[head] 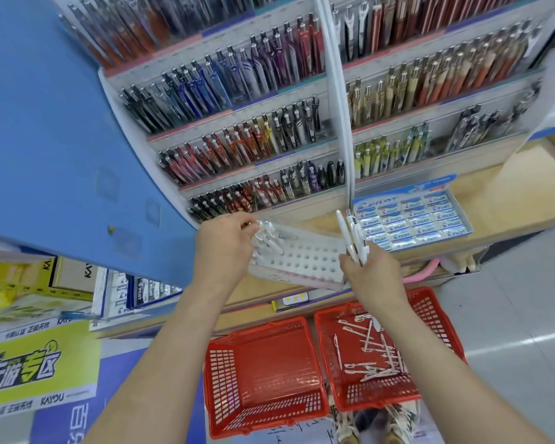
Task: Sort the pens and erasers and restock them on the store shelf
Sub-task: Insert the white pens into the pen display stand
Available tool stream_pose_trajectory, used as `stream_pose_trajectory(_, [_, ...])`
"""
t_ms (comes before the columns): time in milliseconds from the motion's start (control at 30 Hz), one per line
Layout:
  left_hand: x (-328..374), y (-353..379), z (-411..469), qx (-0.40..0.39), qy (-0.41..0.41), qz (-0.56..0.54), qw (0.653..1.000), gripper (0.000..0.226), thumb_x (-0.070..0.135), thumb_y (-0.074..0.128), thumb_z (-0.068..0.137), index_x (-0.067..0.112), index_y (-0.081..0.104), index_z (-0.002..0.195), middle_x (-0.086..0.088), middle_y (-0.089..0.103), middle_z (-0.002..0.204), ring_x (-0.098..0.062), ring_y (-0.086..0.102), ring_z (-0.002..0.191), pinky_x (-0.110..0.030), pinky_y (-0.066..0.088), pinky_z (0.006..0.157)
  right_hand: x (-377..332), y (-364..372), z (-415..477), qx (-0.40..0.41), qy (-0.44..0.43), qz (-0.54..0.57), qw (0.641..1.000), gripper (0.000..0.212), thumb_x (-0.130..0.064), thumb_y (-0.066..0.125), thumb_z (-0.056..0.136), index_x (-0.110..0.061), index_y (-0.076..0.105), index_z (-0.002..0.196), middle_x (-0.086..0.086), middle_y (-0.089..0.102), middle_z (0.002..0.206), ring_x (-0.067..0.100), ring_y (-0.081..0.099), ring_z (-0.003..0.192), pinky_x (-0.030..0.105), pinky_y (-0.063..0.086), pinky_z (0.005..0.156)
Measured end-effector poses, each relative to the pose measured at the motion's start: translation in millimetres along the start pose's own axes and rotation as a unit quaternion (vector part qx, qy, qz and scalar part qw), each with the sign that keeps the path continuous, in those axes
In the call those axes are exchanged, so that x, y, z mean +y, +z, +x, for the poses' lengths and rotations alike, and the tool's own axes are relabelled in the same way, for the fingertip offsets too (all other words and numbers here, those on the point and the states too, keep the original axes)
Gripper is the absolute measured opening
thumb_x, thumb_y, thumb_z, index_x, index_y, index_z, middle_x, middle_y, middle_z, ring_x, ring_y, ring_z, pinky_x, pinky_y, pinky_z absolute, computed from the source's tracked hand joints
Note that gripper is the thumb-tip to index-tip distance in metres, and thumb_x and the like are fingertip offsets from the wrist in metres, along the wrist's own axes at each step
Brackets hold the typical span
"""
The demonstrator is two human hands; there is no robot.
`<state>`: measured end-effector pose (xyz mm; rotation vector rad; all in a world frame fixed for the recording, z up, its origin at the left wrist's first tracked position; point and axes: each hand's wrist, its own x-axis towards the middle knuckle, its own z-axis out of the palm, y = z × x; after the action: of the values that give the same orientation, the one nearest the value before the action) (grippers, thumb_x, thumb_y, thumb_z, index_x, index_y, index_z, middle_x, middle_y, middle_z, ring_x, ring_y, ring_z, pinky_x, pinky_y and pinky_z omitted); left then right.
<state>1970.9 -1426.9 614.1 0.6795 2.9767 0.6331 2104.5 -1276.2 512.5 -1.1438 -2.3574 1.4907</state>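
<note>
A white pen rack full of round holes sits on the wooden shelf ledge. At its left end stand a few white pens. My left hand pinches one of those pens there. Held over the rack's right end, my right hand grips a bundle of white pens that points up. A blue box of Pilot erasers lies to the right of the rack. Below, the right red basket holds several loose white pens.
The left red basket holds nothing. Tiered pen displays rise behind the rack, split by a white divider. A blue panel stands on the left, with boxed goods and a green sign below it.
</note>
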Motion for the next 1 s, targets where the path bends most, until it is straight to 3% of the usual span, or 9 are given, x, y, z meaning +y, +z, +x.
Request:
stream_pose_trajectory(167, [1,10,-3,-0.021,0.03,0.002,0.999,0.015,0.018,0.063,0.089,0.012,0.073,0.097,-0.003,0.07,0.089,-0.017,0.059,0.08,-0.029,0.045,0.075,0,-1,1,-0.012,-0.002,0.0,1.0,0.016,-0.024,0.059,0.086,-0.01,0.055,0.081,0.008,0.064,0.067,0.023,0.055,0.06,0.029,0.037,0.051])
stream_pose_trajectory(400, [-8,30,3,-0.015,0.035,0.02,0.999,0.014,0.021,0.067,0.086,0.014,0.075,0.095,0.007,0.04,0.079,-0.016,0.039,0.087,-0.024,0.027,0.072,-4,-4,4,-0.021,0.005,-0.011,1.0,0.02,-0.025,0.059,0.087,-0.013,0.05,0.073,0.008,0.062,0.066,0.017,0.049,0.055,0.027,0.031,0.047])
stream_pose_trajectory(600, [-11,33,0,-0.024,0.044,0.047,0.998,0.017,0.024,0.063,0.089,0.015,0.074,0.097,0.004,0.044,0.082,-0.015,0.038,0.085,-0.024,0.027,0.071,-6,-7,4,-0.035,0.01,0.018,0.999,0.019,-0.027,0.058,0.09,-0.015,0.051,0.077,-0.003,0.05,0.06,0.012,0.045,0.054,0.027,0.031,0.05])
stream_pose_trajectory(700, [-10,31,-5,-0.02,0.032,0.042,0.998,0.024,0.03,0.063,0.088,0.018,0.07,0.107,0.005,0.046,0.086,-0.014,0.043,0.088,-0.023,0.03,0.074,-16,-21,0,-0.061,0.031,0.114,0.991,0.021,-0.028,0.054,0.095,-0.016,0.054,0.077,0.0,0.051,0.058,0.018,0.049,0.049,0.03,0.04,0.054])
stream_pose_trajectory(800, [7,21,-16,0.004,-0.001,-0.041,0.999,0.021,0.034,0.06,0.089,0.022,0.069,0.105,0.007,0.056,0.086,-0.011,0.052,0.08,-0.024,0.035,0.07,-34,-43,-11,-0.152,0.058,0.254,0.954,0.021,-0.028,0.05,0.097,-0.009,0.06,0.094,0.007,0.055,0.063,0.019,0.048,0.044,0.029,0.039,0.046])
stream_pose_trajectory(867, [28,16,-26,-0.05,-0.036,-0.155,0.986,0.017,0.035,0.059,0.09,0.025,0.072,0.092,0.012,0.065,0.08,-0.006,0.057,0.072,-0.027,0.041,0.066,-46,-52,-20,-0.207,0.044,0.301,0.93,0.023,-0.027,0.051,0.097,-0.007,0.061,0.099,0.01,0.056,0.065,0.021,0.049,0.044,0.027,0.039,0.045])
stream_pose_trajectory(933, [50,13,-37,-0.153,-0.099,-0.308,0.934,0.02,0.034,0.06,0.09,0.02,0.073,0.092,0.015,0.068,0.073,0.002,0.061,0.07,-0.029,0.05,0.068,-58,-55,-28,-0.236,0.023,0.307,0.922,0.024,-0.027,0.051,0.096,-0.007,0.062,0.091,0.01,0.057,0.063,0.021,0.052,0.044,0.027,0.042,0.045])
stream_pose_trajectory(1000, [64,12,-45,-0.203,-0.152,-0.428,0.868,0.019,0.027,0.059,0.091,0.013,0.072,0.089,0.015,0.064,0.062,0.002,0.057,0.058,-0.028,0.052,0.063,-67,-54,-36,-0.249,0.018,0.31,0.917,0.027,-0.028,0.051,0.096,-0.008,0.061,0.08,0.01,0.058,0.06,0.022,0.054,0.045,0.028,0.046,0.045])
